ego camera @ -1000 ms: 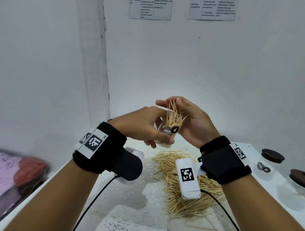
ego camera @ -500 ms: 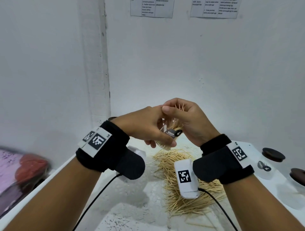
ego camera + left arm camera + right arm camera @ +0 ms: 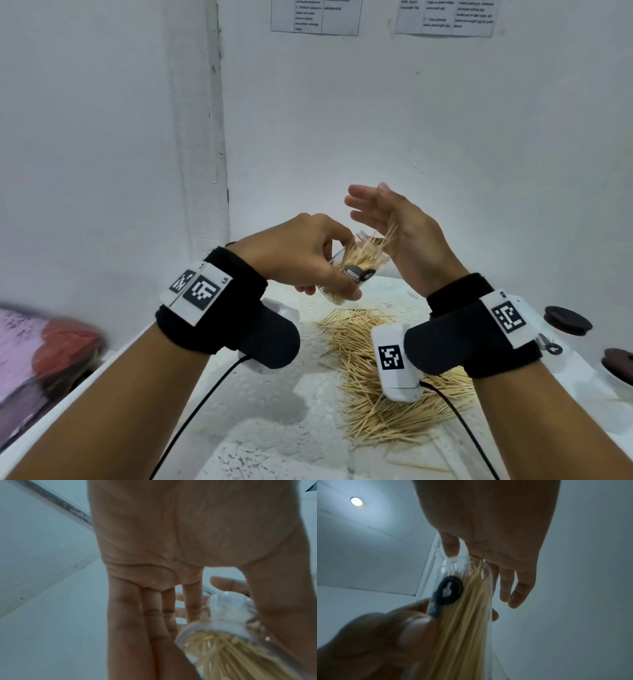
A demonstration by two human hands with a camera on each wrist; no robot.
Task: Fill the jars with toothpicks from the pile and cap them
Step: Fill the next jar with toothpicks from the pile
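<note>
Left hand (image 3: 301,255): raised in front of the chest above the white table (image 3: 260,411), back of the hand up, wrist bent slightly down. Its fingers are curled round a small clear glass jar (image 3: 356,270), thumb on the near side by the dark label (image 3: 358,274), the other fingers behind and beneath. The jar is held clear of the table, tilted with its open mouth up and to the right. It is packed with toothpicks (image 3: 366,255); several tips stick out past the rim. No cap is on it.

Right hand (image 3: 397,236): raised just right of the jar, palm turned left toward the jar mouth, wrist below, fingers pointing up and left. The fingers are straight and slightly spread, gripping nothing. The projecting toothpick tips reach the palm; whether they actually touch it cannot be told from the head view. The right wrist view shows the palm (image 3: 488,520) directly over the jar rim (image 3: 457,559), fingers loosely extended past it.

The left wrist view shows the left hand's fingers (image 3: 130,615) held close together alongside the jar (image 3: 228,628), blurred.

Toothpick pile (image 3: 387,377): loose on the table below both hands, partly hidden by the right wrist camera (image 3: 395,363).

At the table's right edge stand two further jars with dark brown caps (image 3: 567,320) (image 3: 618,359), well apart from the hands.
</note>
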